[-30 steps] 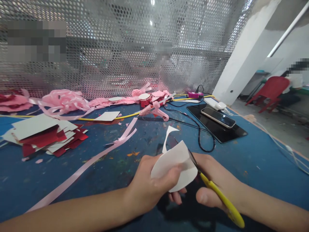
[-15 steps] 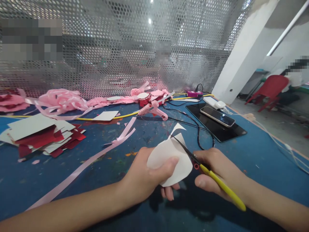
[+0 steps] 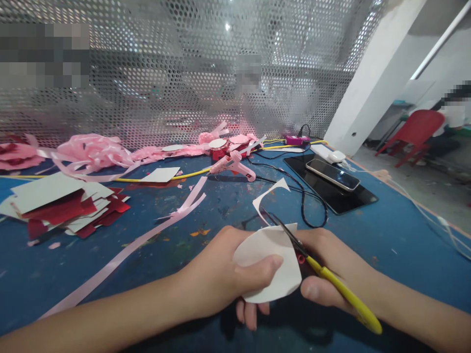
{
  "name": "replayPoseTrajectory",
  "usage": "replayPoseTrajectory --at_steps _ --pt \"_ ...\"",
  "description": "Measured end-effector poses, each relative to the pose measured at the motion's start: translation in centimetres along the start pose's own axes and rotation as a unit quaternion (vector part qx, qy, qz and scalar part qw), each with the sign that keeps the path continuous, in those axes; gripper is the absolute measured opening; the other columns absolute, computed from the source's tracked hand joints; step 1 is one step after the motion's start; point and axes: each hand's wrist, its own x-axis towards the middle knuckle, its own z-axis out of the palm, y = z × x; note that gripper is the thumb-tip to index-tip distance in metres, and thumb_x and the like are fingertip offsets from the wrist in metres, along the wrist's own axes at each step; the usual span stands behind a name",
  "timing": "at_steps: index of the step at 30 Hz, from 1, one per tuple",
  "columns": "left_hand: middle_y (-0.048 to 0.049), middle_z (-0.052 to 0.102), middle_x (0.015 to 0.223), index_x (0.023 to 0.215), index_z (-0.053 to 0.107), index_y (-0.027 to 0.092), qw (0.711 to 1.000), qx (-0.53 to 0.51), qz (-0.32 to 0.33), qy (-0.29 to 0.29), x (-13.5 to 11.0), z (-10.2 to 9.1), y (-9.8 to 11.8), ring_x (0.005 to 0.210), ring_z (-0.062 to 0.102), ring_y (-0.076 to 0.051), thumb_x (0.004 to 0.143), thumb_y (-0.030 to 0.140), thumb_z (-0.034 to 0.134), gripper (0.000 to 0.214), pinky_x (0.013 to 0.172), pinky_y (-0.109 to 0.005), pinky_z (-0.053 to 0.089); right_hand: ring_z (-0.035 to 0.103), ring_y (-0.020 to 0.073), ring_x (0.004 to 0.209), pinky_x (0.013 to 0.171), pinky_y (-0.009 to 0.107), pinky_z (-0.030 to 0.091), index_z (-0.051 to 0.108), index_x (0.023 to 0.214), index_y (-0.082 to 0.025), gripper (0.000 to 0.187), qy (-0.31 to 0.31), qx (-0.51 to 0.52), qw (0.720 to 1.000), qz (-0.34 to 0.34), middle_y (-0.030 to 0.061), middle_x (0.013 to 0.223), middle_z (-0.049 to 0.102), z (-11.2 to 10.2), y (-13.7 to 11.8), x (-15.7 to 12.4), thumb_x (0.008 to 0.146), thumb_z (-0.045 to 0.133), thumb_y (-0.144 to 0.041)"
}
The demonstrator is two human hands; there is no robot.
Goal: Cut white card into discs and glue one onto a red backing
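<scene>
My left hand [image 3: 235, 272] pinches a piece of white card [image 3: 270, 282], thumb on top and fingers underneath. The card has a rounded outline with one pointed corner left at its upper right. In my right hand [image 3: 327, 264] is a pair of scissors [image 3: 320, 269] with yellow handles, its dark blades at the card's top edge. A thin curved offcut [image 3: 270, 193] curls up beyond the blades; whether it is still joined to the card I cannot tell.
White and red card pieces [image 3: 55, 191] are piled at left beside a pink ribbon [image 3: 121, 255]. Further back lie a pink glue gun [image 3: 231, 166], pink ribbon heaps [image 3: 95, 154] and a black cable [image 3: 305, 201]. A phone [image 3: 333, 174] rests on a black tablet [image 3: 353, 198] at right.
The card has turned and come slightly down and right with both hands. The offcut strip has grown longer and stands further from the card as the scissors have cut along its top edge.
</scene>
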Motion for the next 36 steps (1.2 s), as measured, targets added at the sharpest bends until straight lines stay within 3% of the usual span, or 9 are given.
replayPoseTrajectory --at_steps 9,16,24,29,36 --pt "0.001 0.062 0.046 0.057 0.063 0.017 0.998 0.06 -0.036 -0.007 -0.8 -0.9 1.7 0.029 0.052 -0.01 0.076 0.034 0.057 0.026 0.03 -0.015 0.035 0.044 0.0145 0.051 0.049 0.025 0.032 0.051 0.063 -0.018 0.074 0.003 -0.044 0.999 0.007 0.0011 0.052 0.046 -0.4 0.2 0.0 0.066 0.024 -0.087" --pt "0.0016 0.056 0.035 0.047 0.058 0.017 0.989 0.129 -0.068 -0.023 -1.4 -1.2 3.0 0.025 0.048 -0.01 0.078 0.028 0.055 0.032 0.028 -0.014 0.032 0.038 0.0127 0.048 0.047 0.025 0.027 0.052 0.066 -0.019 0.075 -0.009 -0.066 0.998 0.016 0.001 0.053 0.045 -0.2 0.5 -0.1 0.064 0.024 -0.088" --pt "0.0019 0.057 0.037 0.055 0.061 0.019 0.992 0.088 -0.085 -0.044 -1.8 -1.7 3.2 0.022 0.046 -0.012 0.075 0.028 0.057 0.022 0.023 -0.016 0.027 0.026 0.0099 0.047 0.046 0.025 0.021 0.04 0.059 -0.02 0.072 -0.017 -0.052 0.998 0.028 -0.0015 0.051 0.039 0.1 0.6 -0.3 0.059 0.025 -0.091" --pt "0.0003 0.059 0.039 0.059 0.065 0.018 0.987 0.095 -0.107 -0.08 -2.0 -2.0 3.6 0.025 0.049 -0.012 0.077 0.03 0.055 0.023 0.022 -0.016 0.025 0.026 0.0093 0.047 0.045 0.025 0.02 0.04 0.059 -0.02 0.072 -0.03 -0.031 0.999 0.023 -0.0018 0.052 0.038 0.0 0.5 -0.4 0.061 0.026 -0.09" --pt "0.0029 0.056 0.039 0.06 0.056 0.016 0.972 0.147 -0.158 -0.098 -2.0 -1.4 4.3 0.029 0.052 -0.011 0.077 0.031 0.052 0.023 0.027 -0.014 0.032 0.032 0.0102 0.052 0.049 0.024 0.025 0.048 0.067 -0.018 0.072 -0.06 0.009 0.998 -0.004 -0.0014 0.058 0.042 0.3 0.4 -0.3 0.064 0.028 -0.087"
